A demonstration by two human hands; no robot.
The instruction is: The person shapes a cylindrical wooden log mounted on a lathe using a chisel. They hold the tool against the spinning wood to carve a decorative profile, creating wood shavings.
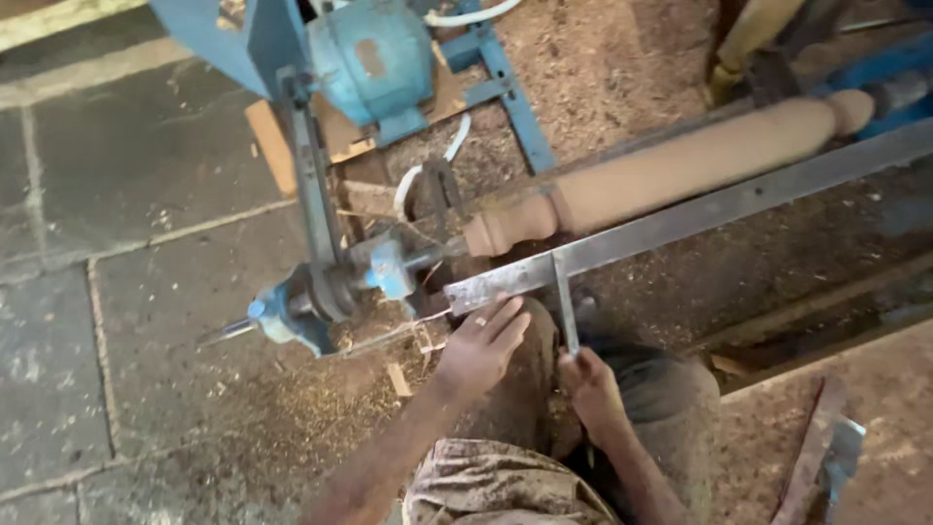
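Note:
A long turned wooden spindle (671, 170) is mounted on a lathe, running from lower left to upper right. A flat metal tool rest bar (700, 214) lies along its near side. My left hand (483, 345) rests flat with fingers spread on the near end of the bar. My right hand (588, 381) grips the handle of a slim metal chisel (565, 297), whose blade reaches up to the bar near the spindle's beaded end (505, 228).
A blue motor (374, 58) on a blue frame drives a belt (316, 194) to the lathe headstock (321, 292). Sawdust and shavings cover the ground around the lathe. Stone floor slabs (117, 194) lie at left. A metal tool (821, 457) lies at lower right.

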